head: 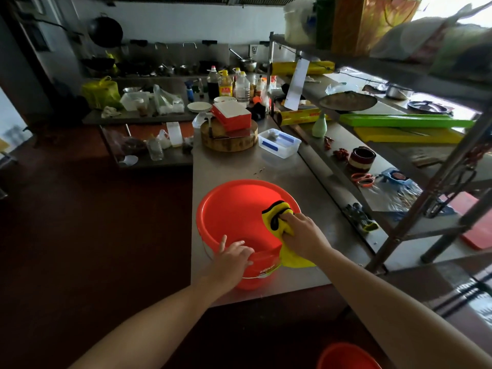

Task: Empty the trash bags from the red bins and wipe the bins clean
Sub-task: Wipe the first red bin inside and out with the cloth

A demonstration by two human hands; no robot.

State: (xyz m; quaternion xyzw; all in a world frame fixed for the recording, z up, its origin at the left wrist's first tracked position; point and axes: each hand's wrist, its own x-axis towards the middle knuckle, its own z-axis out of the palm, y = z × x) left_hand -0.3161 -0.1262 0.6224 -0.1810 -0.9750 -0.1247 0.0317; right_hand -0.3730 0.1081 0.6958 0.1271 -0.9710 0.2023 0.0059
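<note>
While the left hand (234, 255) grips the round red plastic bin's (234, 209) near rim to steady it on the steel bench (306, 179), the right hand (300, 233) clutches a yellow cloth (279, 217), wiping the inner wall; no bag inside.

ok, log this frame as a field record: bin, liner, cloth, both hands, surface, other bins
bin: round red plastic bin, upright, near the front edge of the counter
liner: no bag visible inside
cloth: yellow cloth with black trim, on the inner right wall, its tail draped over the rim
right: right hand grips the cloth inside the bin
left: left hand holds the near rim
surface: stainless steel counter
other: second red bin, cut off by the bottom edge
</note>
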